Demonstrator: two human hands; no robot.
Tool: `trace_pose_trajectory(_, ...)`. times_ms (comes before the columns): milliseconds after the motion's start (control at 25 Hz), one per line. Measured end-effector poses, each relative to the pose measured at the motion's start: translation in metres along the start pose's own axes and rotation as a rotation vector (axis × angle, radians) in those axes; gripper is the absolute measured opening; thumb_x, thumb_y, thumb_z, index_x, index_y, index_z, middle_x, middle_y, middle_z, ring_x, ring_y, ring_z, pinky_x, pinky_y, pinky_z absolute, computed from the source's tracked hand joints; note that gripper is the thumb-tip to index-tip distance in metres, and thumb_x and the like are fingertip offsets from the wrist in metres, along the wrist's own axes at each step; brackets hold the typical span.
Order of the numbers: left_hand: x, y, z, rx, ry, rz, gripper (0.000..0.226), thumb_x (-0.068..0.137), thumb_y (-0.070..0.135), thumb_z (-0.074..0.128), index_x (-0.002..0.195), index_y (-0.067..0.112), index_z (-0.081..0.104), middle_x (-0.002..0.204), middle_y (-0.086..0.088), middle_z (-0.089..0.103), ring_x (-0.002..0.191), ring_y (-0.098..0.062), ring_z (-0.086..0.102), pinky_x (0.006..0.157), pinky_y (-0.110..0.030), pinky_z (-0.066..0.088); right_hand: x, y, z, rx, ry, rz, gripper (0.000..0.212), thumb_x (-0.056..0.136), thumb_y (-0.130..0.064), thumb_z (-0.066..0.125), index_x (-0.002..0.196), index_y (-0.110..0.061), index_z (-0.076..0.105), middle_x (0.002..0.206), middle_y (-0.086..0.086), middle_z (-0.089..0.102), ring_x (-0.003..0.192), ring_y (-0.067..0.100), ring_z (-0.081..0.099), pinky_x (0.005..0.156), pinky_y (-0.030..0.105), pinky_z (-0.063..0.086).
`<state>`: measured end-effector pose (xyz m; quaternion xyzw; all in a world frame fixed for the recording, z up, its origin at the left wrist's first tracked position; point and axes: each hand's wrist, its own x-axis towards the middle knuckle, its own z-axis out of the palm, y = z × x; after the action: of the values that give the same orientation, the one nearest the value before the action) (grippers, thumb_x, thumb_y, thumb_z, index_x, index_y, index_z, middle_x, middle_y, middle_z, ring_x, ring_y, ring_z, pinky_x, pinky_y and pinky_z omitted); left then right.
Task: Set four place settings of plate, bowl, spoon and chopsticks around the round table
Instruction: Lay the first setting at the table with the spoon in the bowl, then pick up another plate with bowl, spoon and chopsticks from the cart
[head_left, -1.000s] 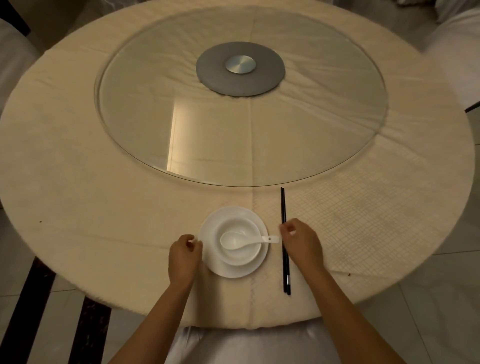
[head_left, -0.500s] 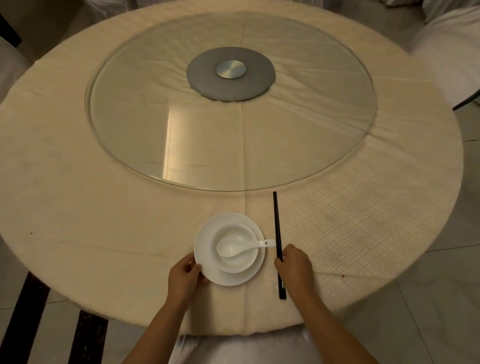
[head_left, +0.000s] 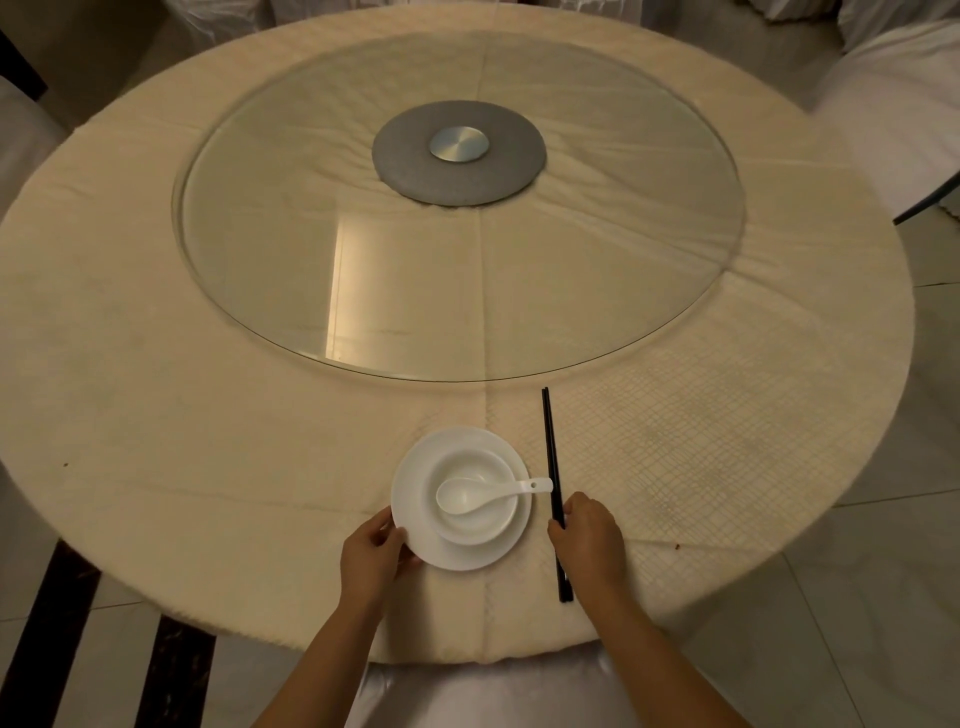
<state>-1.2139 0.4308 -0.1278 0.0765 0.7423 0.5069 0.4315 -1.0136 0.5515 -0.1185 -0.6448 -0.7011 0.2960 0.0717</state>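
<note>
Gripping the plate (head_left: 415, 525) rim with my left hand (head_left: 373, 556), my right hand (head_left: 587, 535) pinches the chopsticks (head_left: 550, 462). I judge a hasty nudge could tip the spoon (head_left: 483, 493) from the bowl (head_left: 478, 519), or skew the sticks.

Your left hand (head_left: 371, 558) and right hand (head_left: 589, 540) are bare, and both forearms are unsleeved; no rings, watch or gloves show.

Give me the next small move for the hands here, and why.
Probably let go and move on. The left hand grips the plate rim, the right hand pinches the chopsticks; bowl and spoon already sit in place, and only this setting shows.
</note>
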Motion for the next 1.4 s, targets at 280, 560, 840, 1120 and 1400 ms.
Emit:
trace_pose_trajectory(280,-0.003,0.007,0.0,0.136,0.079,-0.009,0.035,0.09,0.005,0.053,0.125,0.008,0.057,0.108,-0.018,0.068,0.092,-0.031,0.065,0.073,-0.034,0.055,-0.009,-0.012,-0.001,0.389,0.148,0.187,0.02,0.086,-0.01,0.057,0.067,-0.013,0.053,0.069,0.0,0.058,0.063,0.017,0.054,0.049,0.019,0.037)
trace_pose_trajectory(560,-0.025,0.101,0.042,0.662,0.013,0.716,0.036,0.088,0.017,0.057,0.124,0.021,0.056,0.109,0.005,0.059,0.09,-0.009,0.058,0.071,-0.024,0.043,-0.008,0.002,-0.074,0.187,0.259,0.104,0.017,0.086,-0.021,0.06,0.102,-0.014,0.062,0.098,0.001,0.06,0.079,0.015,0.055,0.065,0.026,0.044)
trace_pose_trajectory(840,-0.097,0.172,0.166,0.916,-0.389,1.127,0.037,0.088,0.032,0.056,0.124,0.024,0.055,0.115,0.004,0.063,0.1,-0.013,0.06,0.079,-0.027,0.047,-0.044,0.022,-0.2,0.049,0.535,0.046,0.026,0.085,-0.029,0.056,0.108,-0.02,0.061,0.106,0.0,0.061,0.088,0.022,0.062,0.068,0.028,0.045)
trace_pose_trajectory(1120,-0.265,0.144,0.266,0.892,-0.645,1.528,0.045,0.089,0.042,0.052,0.13,0.024,0.052,0.118,0.001,0.067,0.105,-0.02,0.062,0.084,-0.028,0.045,-0.189,0.138,-0.305,-0.079,0.797,0.167,0.038,0.084,-0.034,0.054,0.12,-0.02,0.058,0.118,0.003,0.061,0.109,0.023,0.057,0.091,0.035,0.04)
trace_pose_trajectory(1400,-0.49,0.014,0.353,0.768,-1.111,1.643,0.049,0.089,0.044,0.052,0.133,0.024,0.049,0.124,-0.001,0.064,0.112,-0.02,0.06,0.092,-0.029,0.045,-0.416,0.297,-0.346,-0.161,1.024,0.549,0.044,0.085,-0.039,0.053,0.125,-0.022,0.053,0.123,0.002,0.058,0.114,0.022,0.053,0.095,0.035,0.039)
